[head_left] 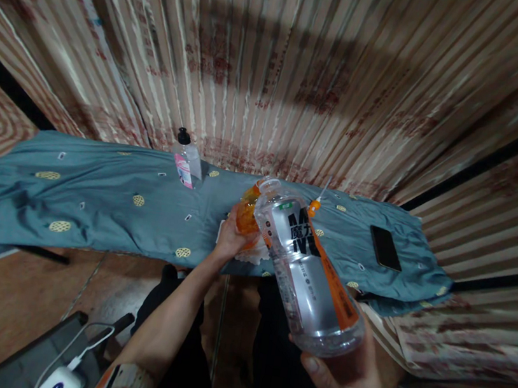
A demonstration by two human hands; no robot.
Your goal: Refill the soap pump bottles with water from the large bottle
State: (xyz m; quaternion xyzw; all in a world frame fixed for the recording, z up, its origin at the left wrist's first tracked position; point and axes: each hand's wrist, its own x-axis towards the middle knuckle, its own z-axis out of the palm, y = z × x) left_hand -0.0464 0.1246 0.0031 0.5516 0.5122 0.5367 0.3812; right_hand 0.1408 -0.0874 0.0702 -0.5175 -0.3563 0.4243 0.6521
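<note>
My right hand (348, 380) is wrapped round the lower end of a large clear bottle (309, 278) with a silver and orange label. The bottle tilts to the upper left, its uncapped mouth over an orange see-through container (249, 210). My left hand (232, 235) grips that container from the left, above the cloth-covered table. Part of the container is behind the bottle's neck. Under it lies something white and crumpled (255, 254). Whether liquid is passing between the two cannot be made out.
On the teal cloth (99, 197) stand a black-capped bottle (188, 161) at the left back, an orange-handled tool (315, 206) right of centre and a dark phone (385, 248) at the right. A white device with a cable (61, 381) is at the lower left.
</note>
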